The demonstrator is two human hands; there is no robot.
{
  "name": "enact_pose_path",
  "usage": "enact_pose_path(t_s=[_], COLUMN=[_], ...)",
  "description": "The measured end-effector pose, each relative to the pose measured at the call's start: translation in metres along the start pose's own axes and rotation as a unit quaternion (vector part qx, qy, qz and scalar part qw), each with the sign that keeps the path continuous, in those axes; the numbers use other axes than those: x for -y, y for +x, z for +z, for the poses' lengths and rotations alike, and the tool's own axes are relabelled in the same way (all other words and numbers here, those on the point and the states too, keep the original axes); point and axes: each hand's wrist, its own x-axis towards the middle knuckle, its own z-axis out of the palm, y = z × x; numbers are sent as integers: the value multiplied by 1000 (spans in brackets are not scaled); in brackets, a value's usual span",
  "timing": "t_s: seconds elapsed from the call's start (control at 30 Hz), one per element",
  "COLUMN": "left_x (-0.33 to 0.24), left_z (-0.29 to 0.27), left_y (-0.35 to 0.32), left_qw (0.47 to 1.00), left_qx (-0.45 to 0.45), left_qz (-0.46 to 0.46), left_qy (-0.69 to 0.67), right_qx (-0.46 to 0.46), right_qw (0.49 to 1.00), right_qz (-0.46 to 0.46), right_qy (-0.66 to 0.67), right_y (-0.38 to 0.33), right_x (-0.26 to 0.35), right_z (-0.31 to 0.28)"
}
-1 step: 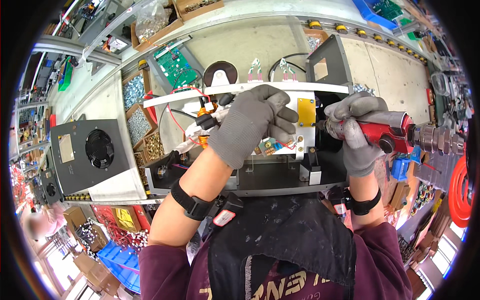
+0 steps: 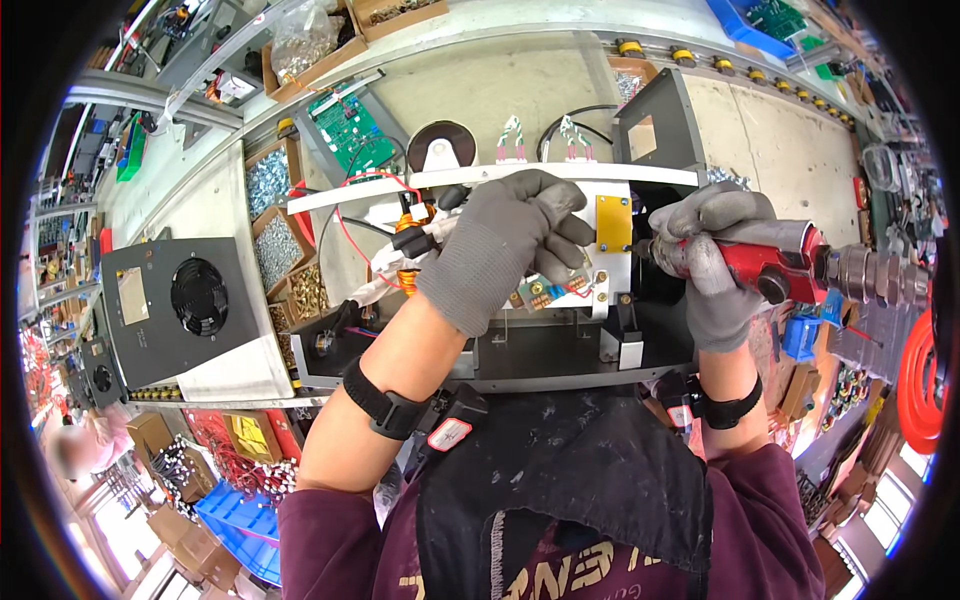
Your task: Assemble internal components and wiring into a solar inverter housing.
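Note:
In a grey glove, my right hand [image 2: 715, 260] grips a red air-powered driver [image 2: 775, 265] with a metal hose coupling [image 2: 870, 278] at its rear. The tool lies roughly level, its nose toward the brass-coloured plate [image 2: 613, 224] in an open metal chassis [image 2: 560, 357]. My left hand [image 2: 505, 245], gloved too, is over the chassis's middle with its fingers curled in; whatever they hold, if anything, is hidden. Just beneath those fingers sits a small circuit board [image 2: 545, 293] with a red wire. Beside the left wrist are orange-wound coils [image 2: 408, 278] and white-wrapped leads.
To the left lies a dark panel with a round fan [image 2: 200, 298]. Bins of small metal fasteners [image 2: 278, 247] stand between it and the chassis. Beyond the chassis are a green circuit board [image 2: 348, 130] and a black round transformer [image 2: 441, 146]. A red hose [image 2: 918, 385] hangs at far right.

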Motion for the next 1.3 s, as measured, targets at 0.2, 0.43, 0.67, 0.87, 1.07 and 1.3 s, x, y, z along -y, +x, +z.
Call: enact_pose_path(t_s=[0.2, 0.43, 0.67, 0.87, 1.07, 1.3], left_x=[9, 11, 13, 12, 7, 6], left_z=[5, 7, 17, 17, 16, 0], left_y=[4, 6, 9, 9, 6, 5], left_qw=[996, 998, 994, 996, 998, 989], left_qx=[-33, -47, -24, -10, 18, -29], left_qz=[69, 14, -72, -71, -37, -83], left_qy=[43, 28, -84, -48, 51, 122], right_qx=[-32, -5, 66, 80, 112, -21], right_qw=[998, 1000, 983, 983, 981, 999], right_qz=[37, 2, -156, -133, -145, -30], right_qy=[-27, 7, 68, 96, 65, -33], right_y=[0, 13, 30, 32, 37, 43], right_x=[-2, 23, 46, 42, 41, 18], right_z=[-1, -1, 5, 10, 11, 12])
